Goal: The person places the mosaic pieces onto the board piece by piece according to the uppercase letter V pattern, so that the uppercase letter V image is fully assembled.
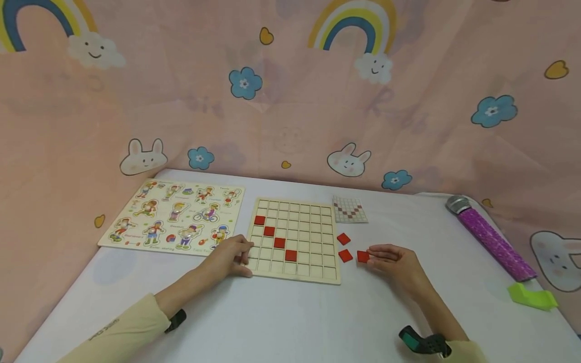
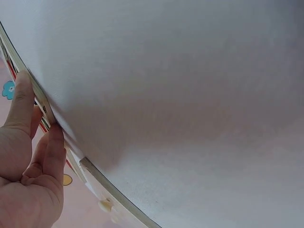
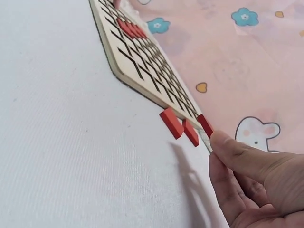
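A wooden grid board (image 1: 313, 242) lies mid-table, with several red square tiles (image 1: 279, 243) set in a diagonal on its left half. My left hand (image 1: 229, 257) touches the board's left edge, thumb near the front corner and fingers along the side; the left wrist view has the hand (image 2: 35, 161) against that edge. To the right of the board, my right hand (image 1: 399, 264) pinches a red tile (image 1: 362, 256) between thumb and fingers. Two loose red tiles (image 1: 345, 255) lie between that hand and the board. In the right wrist view the pinched tile (image 3: 205, 125) shows at the fingertips.
A small pattern card (image 1: 350, 209) lies by the board's far right corner. At the left is a wooden picture puzzle (image 1: 174, 217) of sports figures. A purple glitter microphone (image 1: 495, 239) and a green piece (image 1: 532, 296) lie at the right edge. A pink cloth (image 1: 290, 116) hangs behind.
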A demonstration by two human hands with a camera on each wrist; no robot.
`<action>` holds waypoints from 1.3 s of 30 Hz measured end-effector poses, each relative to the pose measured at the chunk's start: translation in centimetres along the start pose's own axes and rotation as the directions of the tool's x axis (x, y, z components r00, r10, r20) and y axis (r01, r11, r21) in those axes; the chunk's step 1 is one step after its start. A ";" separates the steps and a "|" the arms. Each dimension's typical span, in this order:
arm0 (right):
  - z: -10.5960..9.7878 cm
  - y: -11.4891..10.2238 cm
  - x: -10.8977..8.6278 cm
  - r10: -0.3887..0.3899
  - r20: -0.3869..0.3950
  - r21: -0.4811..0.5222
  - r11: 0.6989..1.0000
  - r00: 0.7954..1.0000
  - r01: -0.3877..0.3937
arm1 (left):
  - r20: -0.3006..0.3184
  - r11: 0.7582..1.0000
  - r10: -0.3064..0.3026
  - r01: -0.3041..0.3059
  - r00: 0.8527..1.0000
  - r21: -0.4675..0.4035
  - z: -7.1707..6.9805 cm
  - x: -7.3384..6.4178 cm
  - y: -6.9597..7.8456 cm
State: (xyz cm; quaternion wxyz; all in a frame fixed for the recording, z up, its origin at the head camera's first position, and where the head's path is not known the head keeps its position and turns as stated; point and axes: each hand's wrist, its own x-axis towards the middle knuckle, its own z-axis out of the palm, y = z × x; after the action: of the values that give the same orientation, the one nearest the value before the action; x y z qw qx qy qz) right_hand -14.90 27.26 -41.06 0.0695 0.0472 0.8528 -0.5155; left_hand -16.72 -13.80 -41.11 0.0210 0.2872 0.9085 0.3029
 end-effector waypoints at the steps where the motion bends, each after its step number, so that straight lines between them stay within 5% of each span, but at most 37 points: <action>1: 0.1 -0.2 0.0 0.007 0.000 0.012 1.000 1.000 -0.007 | 0.000 1.000 0.000 0.000 1.000 0.002 0.0 0.0 0.0; 22: 5.0 -2.7 1.5 -0.016 -0.005 0.165 0.986 1.000 0.017 | 0.023 0.998 -0.058 0.058 0.998 -0.029 -0.1 0.2 0.4; 39: 9.3 -4.4 2.7 -0.063 -0.045 0.169 0.983 0.997 0.070 | 0.008 1.000 -0.023 0.023 1.000 -0.015 0.0 0.2 0.3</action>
State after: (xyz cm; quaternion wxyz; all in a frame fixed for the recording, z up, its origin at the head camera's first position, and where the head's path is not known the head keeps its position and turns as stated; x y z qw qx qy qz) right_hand -17.58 17.02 -41.95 0.0311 0.0346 0.8078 -0.5876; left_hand -16.74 -13.54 -40.95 0.0304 0.2779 0.9093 0.3084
